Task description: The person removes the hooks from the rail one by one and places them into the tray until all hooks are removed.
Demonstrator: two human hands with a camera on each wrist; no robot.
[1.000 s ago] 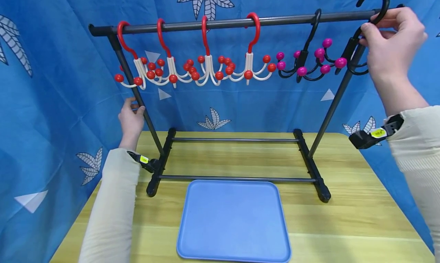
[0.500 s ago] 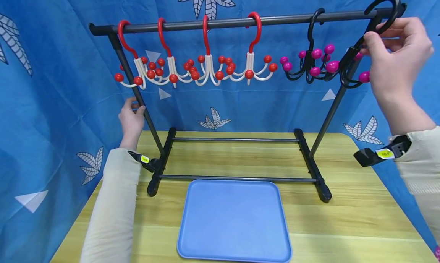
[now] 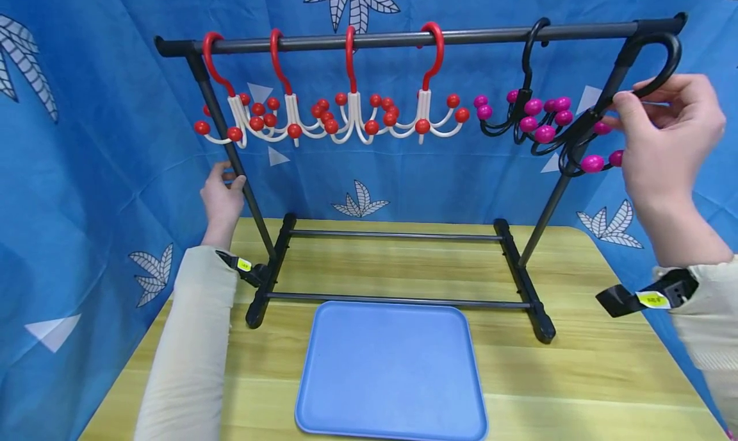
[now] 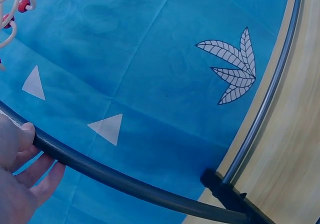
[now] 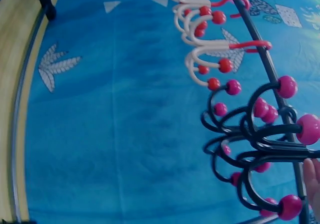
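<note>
My right hand [image 3: 671, 140] pinches a black multi-claw hook hanger [image 3: 578, 128] with pink ball tips just below its curved hook. This hanger tilts in front of the rack's right post, its hook below the top bar, apart from it. In the right wrist view only a bit of my fingers [image 5: 312, 181] shows, beside the black hanger stems. Another black hanger [image 3: 523, 101] with pink balls hangs on the bar [image 3: 484, 37], left of the held one. My left hand [image 3: 223, 197] grips the rack's left post [image 4: 110, 176], thumb in front and fingers curled behind.
Several white hangers [image 3: 423, 108] with red hooks and red balls hang along the bar's left and middle. A blue tray [image 3: 392, 370] lies on the wooden table [image 3: 576, 377] before the rack's base. Blue patterned cloth [image 3: 450, 172] forms the backdrop.
My right hand has moved down with the black hanger, whose hook has dropped from above the bar to below it. The left hand stays on the post.
</note>
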